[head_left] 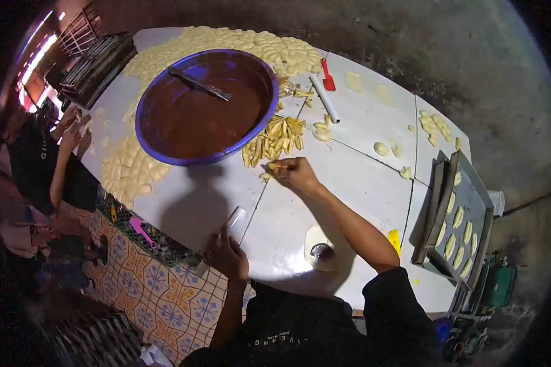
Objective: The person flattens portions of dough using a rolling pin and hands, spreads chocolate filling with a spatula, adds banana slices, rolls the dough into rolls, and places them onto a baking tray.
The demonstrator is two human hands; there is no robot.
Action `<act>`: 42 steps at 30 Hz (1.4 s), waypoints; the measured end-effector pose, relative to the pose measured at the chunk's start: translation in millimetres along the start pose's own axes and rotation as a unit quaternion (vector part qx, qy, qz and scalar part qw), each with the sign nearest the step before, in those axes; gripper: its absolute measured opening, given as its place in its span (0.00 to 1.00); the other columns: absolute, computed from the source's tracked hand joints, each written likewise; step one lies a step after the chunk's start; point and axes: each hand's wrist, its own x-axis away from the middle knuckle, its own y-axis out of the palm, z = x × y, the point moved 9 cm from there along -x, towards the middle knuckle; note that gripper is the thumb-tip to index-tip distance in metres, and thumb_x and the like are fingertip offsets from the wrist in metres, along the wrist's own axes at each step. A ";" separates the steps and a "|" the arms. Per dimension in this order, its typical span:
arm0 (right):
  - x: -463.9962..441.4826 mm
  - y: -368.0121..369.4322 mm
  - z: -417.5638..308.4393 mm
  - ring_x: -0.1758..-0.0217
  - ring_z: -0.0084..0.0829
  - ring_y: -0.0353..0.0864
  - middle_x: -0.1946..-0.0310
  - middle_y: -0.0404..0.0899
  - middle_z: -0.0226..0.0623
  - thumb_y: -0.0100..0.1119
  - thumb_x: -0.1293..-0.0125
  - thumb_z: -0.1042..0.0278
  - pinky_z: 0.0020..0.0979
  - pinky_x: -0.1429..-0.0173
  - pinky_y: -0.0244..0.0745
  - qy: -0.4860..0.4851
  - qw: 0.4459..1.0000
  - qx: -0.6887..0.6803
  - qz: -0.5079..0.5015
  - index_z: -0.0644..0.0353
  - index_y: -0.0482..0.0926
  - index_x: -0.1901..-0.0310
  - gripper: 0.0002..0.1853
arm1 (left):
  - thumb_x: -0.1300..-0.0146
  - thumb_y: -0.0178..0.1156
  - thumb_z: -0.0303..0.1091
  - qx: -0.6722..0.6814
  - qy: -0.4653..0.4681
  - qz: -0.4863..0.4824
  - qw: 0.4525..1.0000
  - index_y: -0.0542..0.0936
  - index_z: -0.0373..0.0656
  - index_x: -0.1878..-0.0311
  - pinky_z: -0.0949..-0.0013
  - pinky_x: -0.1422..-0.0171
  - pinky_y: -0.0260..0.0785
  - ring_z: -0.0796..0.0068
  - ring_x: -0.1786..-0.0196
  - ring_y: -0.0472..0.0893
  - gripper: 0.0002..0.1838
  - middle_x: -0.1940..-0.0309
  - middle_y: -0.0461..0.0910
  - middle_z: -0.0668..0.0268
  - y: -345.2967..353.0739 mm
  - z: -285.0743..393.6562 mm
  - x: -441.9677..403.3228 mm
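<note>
A: ok so your right hand is around mid-frame, fingertips pinching a small yellow strip. That's just below the heap of banana-like strips, near the bigger blue basin.

B: yep, and your left hand is lower and left of centre, fingers closed around a pale rolling pin that sticks out above your fist, tilted.

A: the flattened dough you've got there is lower middle, flat on the white table between your arms. There's a round dollop of dark brown filling sitting on it.

B: basin's upper left of centre, brown paste inside and a metal spatula lying across it. Masses of dough pieces run along the top and down the left side of your table.

A: don't miss the second rolling pin beside the red scraper, top centre. Over on the right there's a tilted-looking tray with shaped dough pieces in rows.

B: oh, and another person's hands are at the far left, well apart from yours.
</note>
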 end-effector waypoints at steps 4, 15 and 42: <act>73.3 -33.8 -12.9 0.67 0.32 0.83 0.63 0.89 0.43 0.66 0.34 0.73 0.33 0.56 0.80 -0.016 0.996 0.080 0.032 0.65 0.88 0.53 0.10 | 0.29 0.59 0.37 0.025 -0.020 -0.035 0.999 0.76 0.60 0.29 0.42 0.29 0.56 0.53 0.34 0.71 0.24 0.39 0.75 0.57 -9.6 4.0 -7.1; 237.4 -40.6 14.1 0.47 0.44 0.80 0.50 0.81 0.46 0.68 0.44 0.80 0.38 0.44 0.80 -0.104 0.918 0.380 0.038 0.63 0.87 0.49 0.18 | 0.27 0.53 0.36 0.041 0.186 0.076 0.979 0.72 0.49 0.27 0.42 0.29 0.58 0.50 0.33 0.71 0.25 0.38 0.74 0.51 -21.3 45.3 0.7; 291.7 -49.5 12.2 0.52 0.51 0.76 0.55 0.79 0.49 0.60 0.39 0.80 0.43 0.47 0.75 -0.085 0.947 0.210 0.228 0.64 0.85 0.55 0.11 | 0.45 0.64 0.23 0.403 0.307 -0.103 0.856 0.83 0.42 0.64 0.51 0.41 0.60 0.56 0.50 0.74 0.05 0.61 0.76 0.61 -38.5 194.9 57.0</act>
